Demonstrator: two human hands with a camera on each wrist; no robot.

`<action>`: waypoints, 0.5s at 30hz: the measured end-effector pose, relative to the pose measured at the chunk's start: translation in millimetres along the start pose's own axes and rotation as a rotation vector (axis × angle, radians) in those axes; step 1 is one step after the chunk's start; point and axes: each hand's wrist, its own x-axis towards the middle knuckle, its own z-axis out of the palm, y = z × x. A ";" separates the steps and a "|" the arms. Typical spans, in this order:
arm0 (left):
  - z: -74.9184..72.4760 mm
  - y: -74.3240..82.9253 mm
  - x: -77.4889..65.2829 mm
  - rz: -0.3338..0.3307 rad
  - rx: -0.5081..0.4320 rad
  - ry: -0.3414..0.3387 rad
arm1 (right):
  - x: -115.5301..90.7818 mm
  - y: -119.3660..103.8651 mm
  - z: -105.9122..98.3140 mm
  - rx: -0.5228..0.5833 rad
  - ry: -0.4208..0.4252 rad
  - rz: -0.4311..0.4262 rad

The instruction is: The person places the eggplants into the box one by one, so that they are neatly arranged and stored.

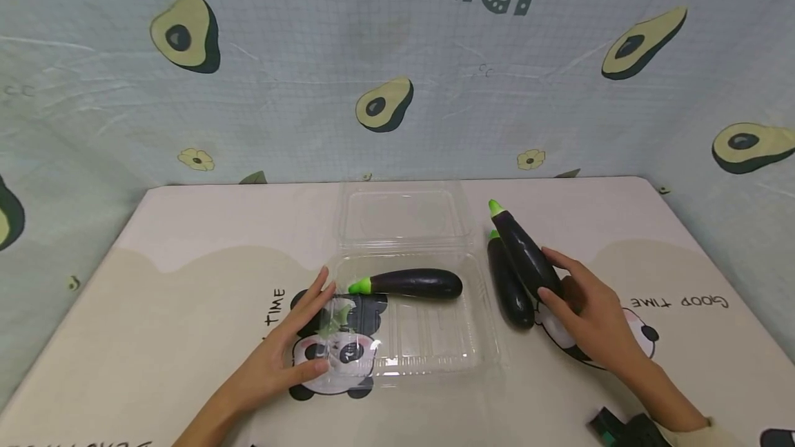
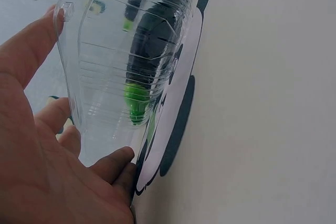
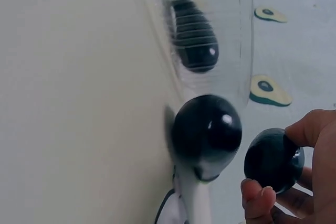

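A clear plastic clamshell box (image 1: 428, 340) lies open on the table, its lid (image 1: 406, 216) folded back toward the wall. Inside it, near the far side, one dark eggplant (image 1: 419, 283) with a green stem end lies crosswise. My left hand (image 1: 279, 357) rests at the box's left side, fingers extended along the rim. On the right, my right hand (image 1: 593, 319) pinches a second eggplant (image 1: 524, 247) by its thick end, thumb and fingers on either side, stem pointing away. A third eggplant (image 1: 509, 295) lies on the table between box and right hand, partly overlapped by the held one.
The pale table mat (image 1: 186, 323) carries panda prints and lettering. A curtain-like wall (image 1: 279, 102) with avocado prints rises behind the table. A black object (image 1: 627, 428) sits at the front edge near my right forearm.
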 end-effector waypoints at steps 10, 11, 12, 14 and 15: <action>-0.4 -0.2 0.1 0.006 0.002 -0.006 | 13.7 -22.6 4.1 0.048 -0.027 -0.034; -0.5 -0.3 0.0 0.007 0.001 -0.008 | 14.8 -24.0 4.7 0.051 -0.032 -0.040; -0.6 -0.4 -0.1 0.008 0.002 -0.008 | 15.9 -25.2 5.4 0.058 -0.037 -0.049; -0.7 -0.5 -0.4 0.007 0.004 -0.008 | 18.0 -27.5 7.2 0.072 -0.048 -0.069; -0.7 -0.6 -0.5 0.006 0.005 -0.006 | 18.8 -28.6 8.2 0.079 -0.055 -0.078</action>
